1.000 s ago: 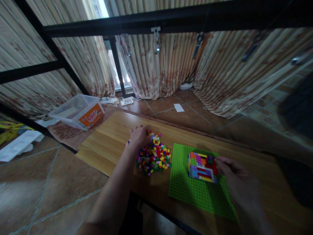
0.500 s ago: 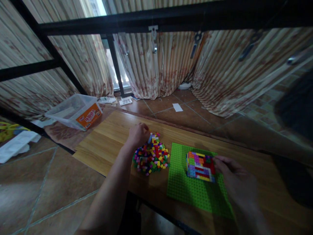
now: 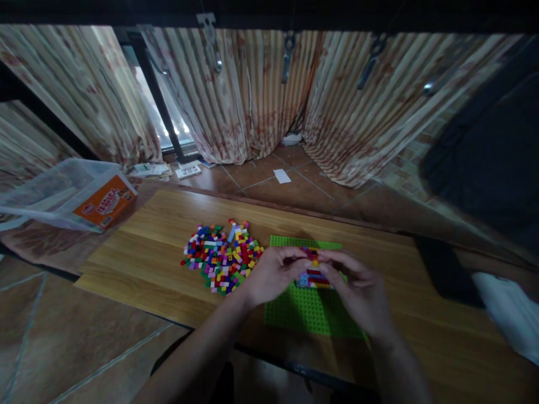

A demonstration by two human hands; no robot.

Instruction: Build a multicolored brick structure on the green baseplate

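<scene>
A green studded baseplate point(image 3: 303, 311) lies on the wooden table point(image 3: 147, 252). On it stands a block of many-coloured bricks point(image 3: 312, 275), partly hidden by my hands. My left hand point(image 3: 273, 272) and my right hand point(image 3: 362, 292) meet over this block, fingers curled and pinched at its top. What the fingertips hold is too small to make out. A loose pile of small coloured bricks point(image 3: 221, 255) lies just left of the baseplate.
A clear plastic tub with an orange label point(image 3: 69, 193) sits on the floor at the left. Striped curtains point(image 3: 261, 95) hang behind the table. A dark flat object point(image 3: 446, 272) and something white point(image 3: 511, 317) lie at the right end. Papers point(image 3: 189, 168) are scattered on the tiled floor.
My left hand left the brick pile and came right to the built block, joining my right hand there. The view shifted right and downward.
</scene>
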